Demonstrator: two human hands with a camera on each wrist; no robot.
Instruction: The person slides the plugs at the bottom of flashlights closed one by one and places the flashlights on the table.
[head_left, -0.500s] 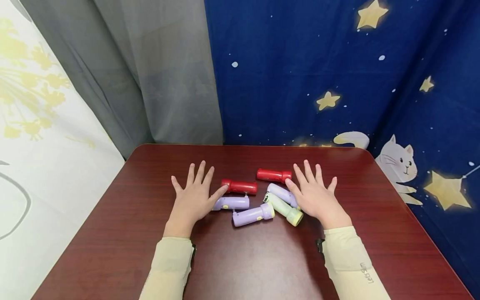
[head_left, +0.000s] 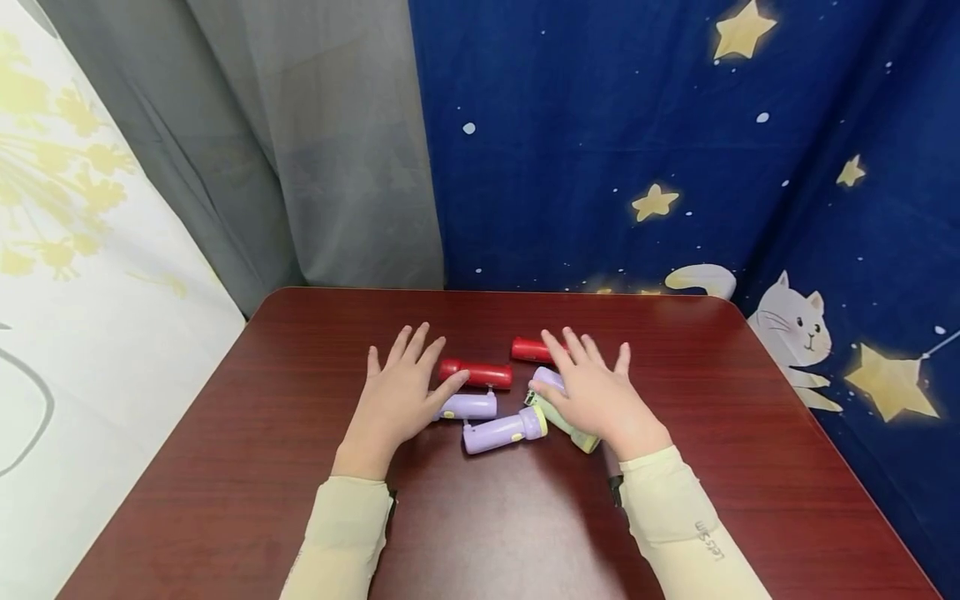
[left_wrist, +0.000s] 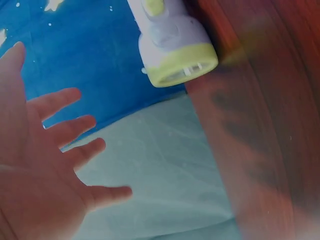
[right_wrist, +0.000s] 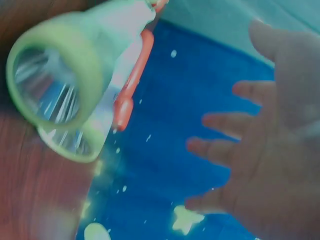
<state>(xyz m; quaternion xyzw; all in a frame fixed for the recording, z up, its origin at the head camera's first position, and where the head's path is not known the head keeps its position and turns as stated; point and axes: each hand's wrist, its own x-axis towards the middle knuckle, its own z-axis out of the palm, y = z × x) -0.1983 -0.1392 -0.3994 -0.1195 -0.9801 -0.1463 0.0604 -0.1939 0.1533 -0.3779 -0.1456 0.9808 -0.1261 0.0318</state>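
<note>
Several small flashlights lie together mid-table in the head view. A red flashlight point(head_left: 480, 374) and a purple flashlight point(head_left: 471, 406) are nearest my left hand point(head_left: 392, 407), whose spread fingers hold nothing; its thumb overlaps them from above. Another purple flashlight point(head_left: 504, 431) with a yellow rim lies between the hands. My right hand point(head_left: 606, 402), fingers spread, is over a green flashlight point(head_left: 557, 406), a third purple flashlight point(head_left: 548, 377) and a second red flashlight point(head_left: 531, 349), partly hiding them. Both wrist views show the hands apart from the flashlights.
The dark red wooden table point(head_left: 480, 533) has rounded far corners. Behind it hang a grey curtain point(head_left: 352, 150) and a blue star-patterned curtain point(head_left: 562, 150). A white curtain point(head_left: 90, 350) with yellow print is on the left.
My right hand has moved left, over the green, purple and red flashlights. The left hand has shifted slightly right. The flashlights lie as before.
</note>
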